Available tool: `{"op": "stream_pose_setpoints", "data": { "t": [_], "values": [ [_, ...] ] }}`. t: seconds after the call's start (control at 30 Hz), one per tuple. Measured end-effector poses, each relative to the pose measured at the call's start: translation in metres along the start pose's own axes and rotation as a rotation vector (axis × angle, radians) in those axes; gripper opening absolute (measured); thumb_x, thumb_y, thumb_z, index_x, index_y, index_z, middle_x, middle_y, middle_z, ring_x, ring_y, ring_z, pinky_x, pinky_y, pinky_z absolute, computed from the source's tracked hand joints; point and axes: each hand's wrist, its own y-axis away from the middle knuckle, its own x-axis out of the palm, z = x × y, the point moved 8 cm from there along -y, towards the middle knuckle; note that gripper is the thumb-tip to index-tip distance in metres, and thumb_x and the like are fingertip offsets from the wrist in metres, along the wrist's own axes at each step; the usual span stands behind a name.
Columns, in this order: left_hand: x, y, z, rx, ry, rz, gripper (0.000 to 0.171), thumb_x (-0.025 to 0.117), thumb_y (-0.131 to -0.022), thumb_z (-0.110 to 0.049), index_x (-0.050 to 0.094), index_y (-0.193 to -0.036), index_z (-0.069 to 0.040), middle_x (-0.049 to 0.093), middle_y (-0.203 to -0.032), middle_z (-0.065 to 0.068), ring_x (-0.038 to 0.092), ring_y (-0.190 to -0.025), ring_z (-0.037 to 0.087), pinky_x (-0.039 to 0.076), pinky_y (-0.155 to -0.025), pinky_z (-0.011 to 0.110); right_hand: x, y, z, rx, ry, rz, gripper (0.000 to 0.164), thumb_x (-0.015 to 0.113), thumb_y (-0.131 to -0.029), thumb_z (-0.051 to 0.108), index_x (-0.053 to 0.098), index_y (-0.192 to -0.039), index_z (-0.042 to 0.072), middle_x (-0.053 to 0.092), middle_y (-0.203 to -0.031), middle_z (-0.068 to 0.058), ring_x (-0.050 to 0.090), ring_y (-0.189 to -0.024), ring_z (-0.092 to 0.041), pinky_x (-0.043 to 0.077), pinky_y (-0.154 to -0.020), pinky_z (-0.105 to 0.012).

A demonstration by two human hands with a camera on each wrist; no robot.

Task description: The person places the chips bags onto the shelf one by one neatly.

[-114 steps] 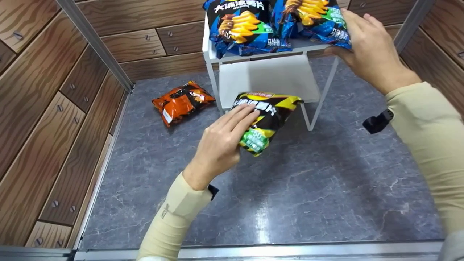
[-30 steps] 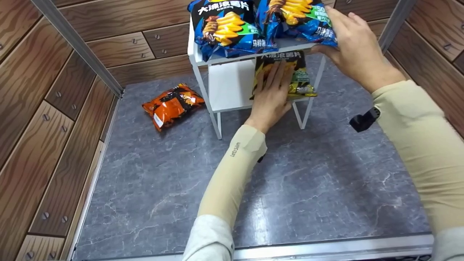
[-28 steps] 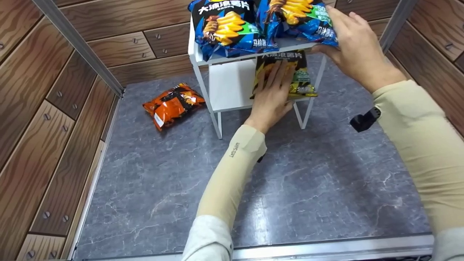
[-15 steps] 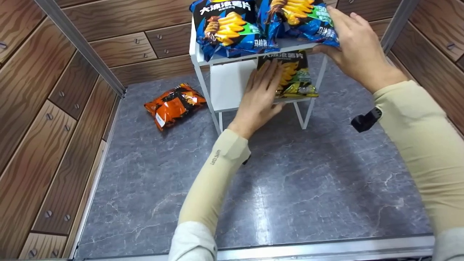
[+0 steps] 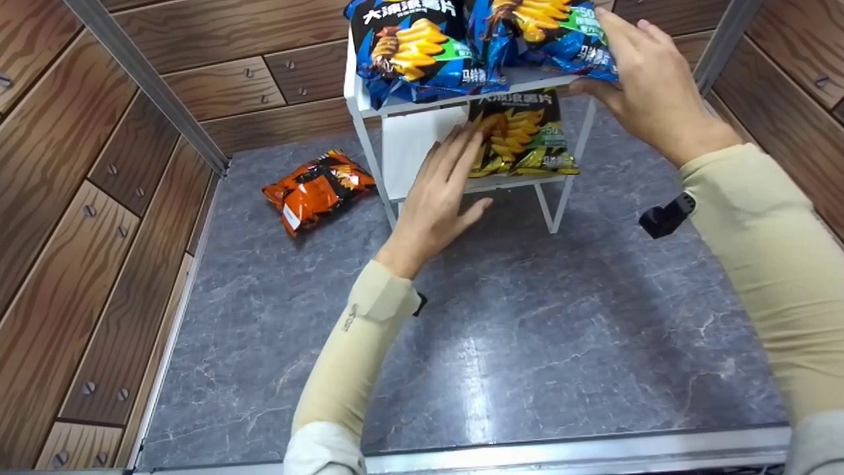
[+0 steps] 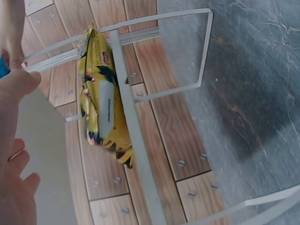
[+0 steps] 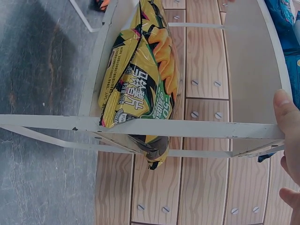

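My left hand is in front of the lower shelf of a white rack, fingers extended and thumb spread, holding nothing. Its fingertips overlap the left side of a black and yellow bag of chips in the head view. That bag leans on the right half of the lower shelf; the right wrist view shows its printed side. My right hand grips the right end of the upper shelf, thumb below the edge, fingers beside a blue bag of chips.
Another blue bag of chips sits on the upper shelf's left side. An orange bag of chips lies on the grey marbled floor, left of the rack. Wood-patterned walls enclose the space, with a metal rail along the front.
My left hand brought the yellow bag from in front of the rack onto the lower shelf, let go, and drew back left and toward me. My right hand stays at the upper shelf.
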Motion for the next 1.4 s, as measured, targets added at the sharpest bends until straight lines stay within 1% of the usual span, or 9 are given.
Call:
{"op": "stream_pose_setpoints", "data": {
  "t": [0.27,0.43,0.53,0.63,0.87,1.0,1.17,1.27,1.4],
  "values": [
    [-0.033,0.025,0.004,0.037,0.125,-0.137,0.063,0.065,-0.095,-0.025,0.040,-0.149,-0.002,0.049,-0.147,0.018,0.050,-0.135,0.026,0.036,-0.117,0.028,-0.001,-0.001,0.001,-0.024,-0.009,-0.024,0.072,0.063,-0.095,0.028,0.030,-0.155,0.003,0.038,-0.156,-0.020,0.039,-0.143,-0.038,0.019,-0.126,-0.043],
    [-0.054,0.040,0.011,0.054,0.137,-0.230,0.045,0.064,-0.093,-0.011,0.052,-0.135,-0.001,0.065,-0.122,0.014,0.068,-0.104,0.021,0.056,-0.092,0.022,-0.001,0.000,0.000,-0.021,-0.009,-0.017,0.073,0.063,-0.095,0.029,0.029,-0.155,0.004,0.038,-0.157,-0.020,0.039,-0.143,-0.038,0.019,-0.126,-0.043],
    [-0.066,0.051,0.021,0.046,0.162,-0.284,0.037,0.062,-0.089,-0.001,0.058,-0.126,0.000,0.069,-0.108,0.013,0.070,-0.088,0.020,0.059,-0.077,0.021,0.000,0.000,-0.002,-0.013,-0.007,-0.008,0.073,0.063,-0.095,0.029,0.029,-0.155,0.005,0.038,-0.157,-0.019,0.038,-0.143,-0.038,0.018,-0.126,-0.042],
    [-0.078,0.064,0.036,0.015,0.171,-0.341,0.032,0.059,-0.087,0.004,0.061,-0.119,0.001,0.069,-0.101,0.012,0.069,-0.083,0.020,0.059,-0.074,0.023,0.000,0.001,-0.003,-0.006,-0.009,-0.003,0.073,0.064,-0.095,0.028,0.029,-0.155,0.005,0.038,-0.157,-0.020,0.038,-0.143,-0.038,0.018,-0.126,-0.042],
    [-0.085,0.098,0.081,-0.148,0.089,-0.390,0.029,0.056,-0.090,0.001,0.065,-0.118,-0.002,0.068,-0.105,0.011,0.066,-0.088,0.021,0.058,-0.074,0.030,0.000,0.001,-0.003,-0.003,-0.012,-0.001,0.073,0.064,-0.095,0.027,0.029,-0.155,0.004,0.038,-0.156,-0.020,0.038,-0.143,-0.038,0.018,-0.126,-0.043],
    [-0.077,0.117,0.107,-0.285,0.041,-0.351,0.029,0.055,-0.093,-0.003,0.064,-0.120,-0.004,0.066,-0.110,0.011,0.064,-0.084,0.023,0.057,-0.083,0.034,0.000,0.000,-0.002,-0.005,-0.015,-0.002,0.073,0.064,-0.095,0.026,0.029,-0.155,0.005,0.038,-0.157,-0.019,0.039,-0.143,-0.038,0.018,-0.126,-0.043],
    [-0.064,0.136,0.135,-0.451,0.029,-0.317,0.029,0.056,-0.094,-0.005,0.062,-0.122,-0.004,0.064,-0.116,0.013,0.062,-0.084,0.027,0.056,-0.085,0.040,0.000,-0.001,0.001,-0.031,-0.016,-0.022,0.073,0.064,-0.095,0.027,0.030,-0.155,0.004,0.039,-0.156,-0.020,0.039,-0.143,-0.038,0.019,-0.126,-0.044],
    [-0.056,0.145,0.151,-0.531,0.016,-0.272,0.031,0.055,-0.094,-0.006,0.061,-0.124,-0.004,0.061,-0.120,0.013,0.063,-0.098,0.031,0.057,-0.079,0.039,0.000,-0.001,0.003,-0.045,-0.013,-0.035,0.073,0.064,-0.095,0.028,0.031,-0.155,0.005,0.039,-0.156,-0.019,0.040,-0.142,-0.038,0.020,-0.125,-0.045],
    [-0.045,0.155,0.172,-0.626,-0.015,-0.206,0.036,0.055,-0.094,-0.007,0.058,-0.130,-0.006,0.057,-0.126,0.014,0.062,-0.096,0.031,0.058,-0.070,0.039,-0.001,-0.002,0.003,-0.046,-0.016,-0.038,0.072,0.064,-0.094,0.027,0.031,-0.155,0.006,0.040,-0.156,-0.018,0.041,-0.142,-0.038,0.021,-0.125,-0.045]
  ]
}}
